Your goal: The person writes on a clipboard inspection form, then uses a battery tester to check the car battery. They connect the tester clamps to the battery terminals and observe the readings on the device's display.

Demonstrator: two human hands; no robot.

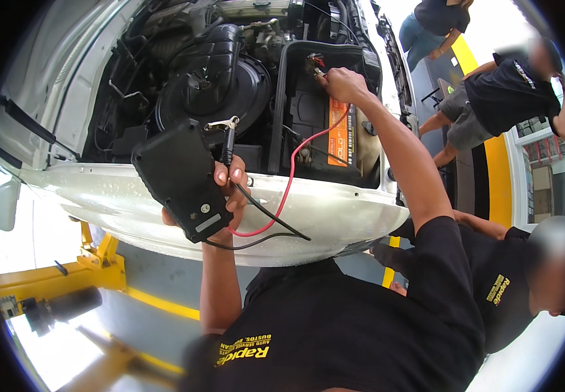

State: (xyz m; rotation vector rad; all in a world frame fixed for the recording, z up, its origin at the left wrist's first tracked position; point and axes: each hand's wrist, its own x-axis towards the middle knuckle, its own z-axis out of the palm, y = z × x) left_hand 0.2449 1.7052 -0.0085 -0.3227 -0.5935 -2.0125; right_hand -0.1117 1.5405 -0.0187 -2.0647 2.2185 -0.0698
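Observation:
My left hand [233,186] is wrapped round a black handheld battery tester [181,179], its back side facing up. Between the same hand's fingers a black-handled clip [229,140] stands up with its metal jaws apart from any terminal. My right hand [346,86] reaches into the engine bay and pinches a metal clip [320,70] at the far battery terminal; the fingers partly hide it. A red lead [293,160] runs from the tester to my right hand, and a black lead [276,215] loops below. The car battery [338,140] has an orange label.
A round black air-filter housing [197,98] lies left of the battery. The white car's front edge [295,189] runs across in front. One person [524,281] is close on my right; two others [511,98] [433,26] stand farther off. A yellow lift arm [67,271] is at lower left.

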